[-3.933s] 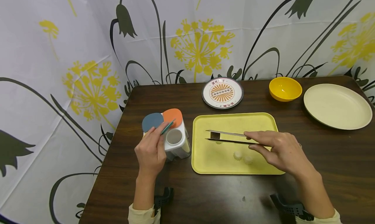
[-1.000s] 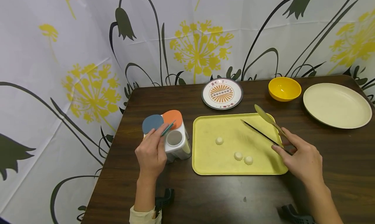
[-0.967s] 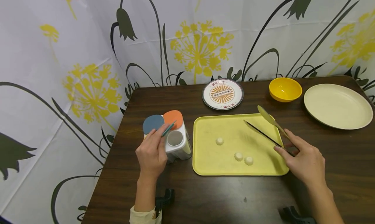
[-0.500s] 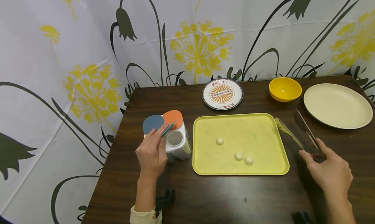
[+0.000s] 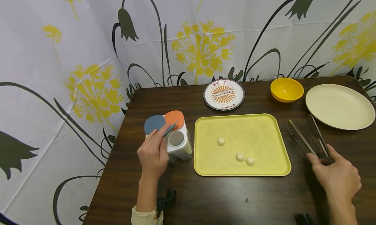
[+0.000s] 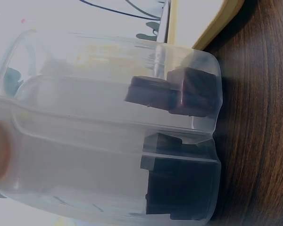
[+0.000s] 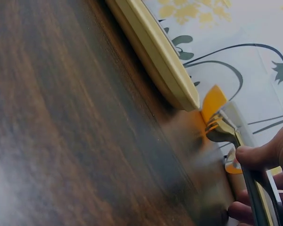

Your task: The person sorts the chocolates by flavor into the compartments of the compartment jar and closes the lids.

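Note:
In the head view, my left hand pinches the raised teal lid of a clear-walled container, one round opening uncovered. Dark chunks lie at the bottom of its compartments in the left wrist view. My right hand grips metal tongs at the right of the yellow tray; their arms are spread, with nothing between the tips. One tip has fork tines in the right wrist view. Three small white rounds, including a left one, lie on the tray.
Blue and orange lids cover other compartments. At the back stand a patterned plate, a yellow bowl and a large cream oval plate. A patterned cloth hangs behind the dark wooden table.
Several seconds ago the tongs held a dark block over the tray; now they hold nothing. My right hand has moved right, off the tray. My left hand stays on the lid.

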The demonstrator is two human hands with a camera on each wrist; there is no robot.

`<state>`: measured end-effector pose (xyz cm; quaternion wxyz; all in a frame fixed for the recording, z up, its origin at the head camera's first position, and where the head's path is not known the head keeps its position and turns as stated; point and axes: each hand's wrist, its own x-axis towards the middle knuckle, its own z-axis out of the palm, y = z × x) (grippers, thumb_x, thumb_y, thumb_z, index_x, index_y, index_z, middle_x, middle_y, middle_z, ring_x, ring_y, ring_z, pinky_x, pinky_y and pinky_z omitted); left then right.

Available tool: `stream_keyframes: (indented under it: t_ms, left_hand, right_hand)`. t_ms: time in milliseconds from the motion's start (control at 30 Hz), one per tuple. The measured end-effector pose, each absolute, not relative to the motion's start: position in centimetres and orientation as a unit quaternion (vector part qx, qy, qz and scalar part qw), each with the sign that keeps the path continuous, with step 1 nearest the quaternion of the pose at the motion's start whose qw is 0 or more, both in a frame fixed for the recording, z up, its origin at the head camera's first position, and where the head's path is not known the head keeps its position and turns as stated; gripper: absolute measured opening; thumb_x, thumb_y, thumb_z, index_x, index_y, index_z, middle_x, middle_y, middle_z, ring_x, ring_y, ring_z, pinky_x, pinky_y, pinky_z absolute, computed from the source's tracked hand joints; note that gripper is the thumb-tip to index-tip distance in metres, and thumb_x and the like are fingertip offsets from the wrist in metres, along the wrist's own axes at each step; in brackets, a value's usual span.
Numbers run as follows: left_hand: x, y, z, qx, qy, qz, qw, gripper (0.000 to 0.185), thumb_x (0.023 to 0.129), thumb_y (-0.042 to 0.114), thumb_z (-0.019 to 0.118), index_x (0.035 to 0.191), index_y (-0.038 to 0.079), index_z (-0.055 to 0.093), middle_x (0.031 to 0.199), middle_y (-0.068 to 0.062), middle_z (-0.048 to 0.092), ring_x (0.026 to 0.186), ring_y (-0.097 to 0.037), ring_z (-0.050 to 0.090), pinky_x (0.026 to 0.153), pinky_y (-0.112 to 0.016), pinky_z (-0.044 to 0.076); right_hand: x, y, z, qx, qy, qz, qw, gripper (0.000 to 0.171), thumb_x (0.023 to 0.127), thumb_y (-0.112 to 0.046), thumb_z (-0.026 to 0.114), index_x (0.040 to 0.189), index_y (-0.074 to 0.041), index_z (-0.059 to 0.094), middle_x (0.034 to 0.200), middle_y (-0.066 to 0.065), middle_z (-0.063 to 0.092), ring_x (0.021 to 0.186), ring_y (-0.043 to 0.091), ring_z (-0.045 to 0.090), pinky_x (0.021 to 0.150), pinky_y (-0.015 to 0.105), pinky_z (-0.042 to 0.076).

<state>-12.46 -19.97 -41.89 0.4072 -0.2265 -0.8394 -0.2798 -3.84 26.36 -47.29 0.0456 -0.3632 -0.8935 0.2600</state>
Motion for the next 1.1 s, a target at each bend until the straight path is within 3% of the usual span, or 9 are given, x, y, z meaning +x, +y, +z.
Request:
stream_keyframes:
  t_ms: [367,667,1100]
  left_hand:
    - [-12.49,-19.89,-41.90,-0.228,-0.839,-0.278,0.407,0.034,0.097,0.017,0.045,0.122,0.010,0.066,0.111,-0.003,0.071,0.096,-0.022,0.069,0.089,-0.049,0.051]
    - [-12.50,-19.85,-41.91,-0.227,-0.836,-0.280,0.414,0.034,0.098,0.021,0.043,0.121,0.011,0.067,0.110,-0.002,0.071,0.094,-0.022,0.069,0.088,-0.049,0.051]
    - [-12.49,-19.90,-41.90,-0.231,-0.835,-0.279,0.415,0.033,0.099,0.021,0.044,0.121,0.011,0.066,0.111,-0.002,0.071,0.094,-0.022,0.069,0.088,-0.049,0.051]
  right_hand:
    - [-3.97,26.66,-47.34,-0.382,-0.891,0.245,0.031,0.083,0.079,-0.064,0.062,0.146,-0.021,0.039,0.130,0.035,0.047,0.101,0.060,0.049,0.065,0.064,0.040]
    - [-4.25,26.79,-47.17,-0.390,-0.888,0.243,-0.013,0.093,0.075,-0.072,0.060,0.149,-0.023,0.031,0.137,0.034,0.040,0.107,0.059,0.045,0.074,0.066,0.038]
    - [-4.04,26.89,-47.30,-0.369,-0.898,0.240,0.005,0.099,0.071,-0.072,0.065,0.149,-0.021,0.031,0.134,0.036,0.041,0.104,0.059,0.046,0.067,0.065,0.039]
